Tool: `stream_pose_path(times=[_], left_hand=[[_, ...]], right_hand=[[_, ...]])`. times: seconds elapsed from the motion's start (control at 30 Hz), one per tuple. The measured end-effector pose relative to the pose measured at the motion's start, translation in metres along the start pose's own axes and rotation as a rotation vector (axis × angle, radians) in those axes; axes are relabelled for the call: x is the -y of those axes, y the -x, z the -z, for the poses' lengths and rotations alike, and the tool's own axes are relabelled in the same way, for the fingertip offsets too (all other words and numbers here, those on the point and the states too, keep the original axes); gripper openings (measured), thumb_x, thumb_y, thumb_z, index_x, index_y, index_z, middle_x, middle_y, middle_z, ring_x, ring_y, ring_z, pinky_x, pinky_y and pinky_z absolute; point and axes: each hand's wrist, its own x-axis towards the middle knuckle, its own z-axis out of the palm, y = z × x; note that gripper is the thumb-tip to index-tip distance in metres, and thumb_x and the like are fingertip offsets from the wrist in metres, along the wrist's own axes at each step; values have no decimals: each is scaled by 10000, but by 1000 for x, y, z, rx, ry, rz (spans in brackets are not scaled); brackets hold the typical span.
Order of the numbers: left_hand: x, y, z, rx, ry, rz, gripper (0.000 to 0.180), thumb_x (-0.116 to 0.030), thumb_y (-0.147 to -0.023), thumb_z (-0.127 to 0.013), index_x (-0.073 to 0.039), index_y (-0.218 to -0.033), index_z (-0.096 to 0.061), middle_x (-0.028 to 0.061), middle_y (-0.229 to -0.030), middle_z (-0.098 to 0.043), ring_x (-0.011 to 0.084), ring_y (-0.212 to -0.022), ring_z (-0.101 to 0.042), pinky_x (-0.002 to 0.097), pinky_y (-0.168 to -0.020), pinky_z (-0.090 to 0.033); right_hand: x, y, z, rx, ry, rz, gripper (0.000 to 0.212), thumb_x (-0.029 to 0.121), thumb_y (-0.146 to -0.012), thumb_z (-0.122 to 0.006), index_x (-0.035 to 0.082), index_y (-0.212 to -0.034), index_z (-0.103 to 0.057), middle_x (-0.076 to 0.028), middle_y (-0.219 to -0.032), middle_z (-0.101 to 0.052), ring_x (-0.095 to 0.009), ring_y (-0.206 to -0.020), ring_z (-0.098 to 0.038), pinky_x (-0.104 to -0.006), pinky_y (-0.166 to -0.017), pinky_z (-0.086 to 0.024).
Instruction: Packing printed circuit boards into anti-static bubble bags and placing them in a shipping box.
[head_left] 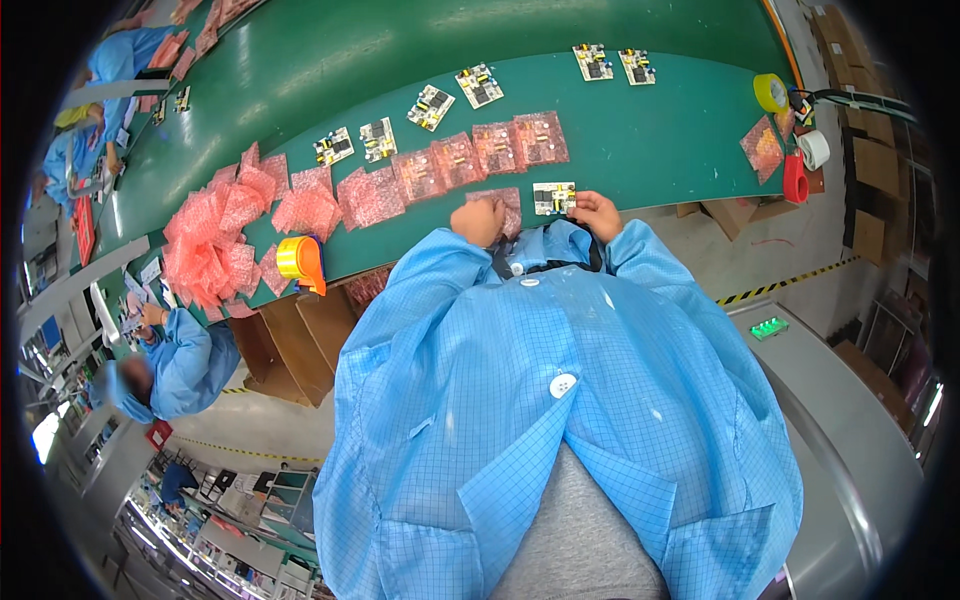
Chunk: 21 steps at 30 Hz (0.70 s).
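My left hand (479,223) grips a pink bubble bag (509,199) by its near edge at the front of the counter (665,150); whether anything is inside, I cannot tell. My right hand (598,216) grasps a circuit board (553,198) between thumb and fingers at its right edge. The board lies just right of that bag, outside it, parts facing up.

Beyond my hands, four filled bags (495,147) stand in a slanting row, neighbours close together, each with a board showing through the pink film. Farther left, more bags lie flat, running into a large loose heap (215,235) whose contents I cannot make out. An orange tape dispenser (302,262) holding a yellow roll sits beside the heap, near the counter's edge. Below that edge is an open cardboard box (300,345).

Six bare boards (430,107) lie behind the row: four to the left, two well apart to the right, all unbagged.
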Motion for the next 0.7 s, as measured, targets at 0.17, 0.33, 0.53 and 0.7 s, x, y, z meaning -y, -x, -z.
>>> stream_pose_path(times=[0.17, 0.33, 0.53, 0.7], left_hand=[[9, -3, -17, 408, 1000, 609, 507, -441, -944, -437, -22, -802, -685, 133, -689, -689, 249, -544, -630, 401, -533, -514], [14, -3, -13, 586, 1754, 844, 428, -351, -984, -383, -10, -969, -641, 119, -927, -698, 169, -662, -631, 329, -636, -526], [-12, 2, 9, -73, 518, -265, 165, -143, -832, -635, -86, -987, -632, 104, -958, -639, 267, -753, -631, 396, -699, -522], [-15, 2, 16, 64, 145, -223, 243, -222, -778, -667, -80, -965, -602, 122, -1006, -591, 344, -833, -623, 464, -705, -506]], right_hand=[[-4, 5, 0, -20, 9, -22, 394, 82, -813, -678, 23, -1179, -546, -60, -1037, -664, -122, -878, -620, -253, -733, -467], [2, 10, -3, -66, -51, -60, 390, 44, -791, -704, -8, -1147, -555, -86, -1021, -670, -133, -863, -626, -260, -716, -475], [2, 12, -1, -56, -112, -25, 375, 14, -810, -685, -12, -1160, -552, -99, -1057, -666, -142, -941, -617, -263, -790, -483], [7, 13, -2, -68, -103, 5, 390, -21, -803, -685, -30, -1167, -545, -107, -1064, -662, -158, -975, -620, -283, -883, -486]])
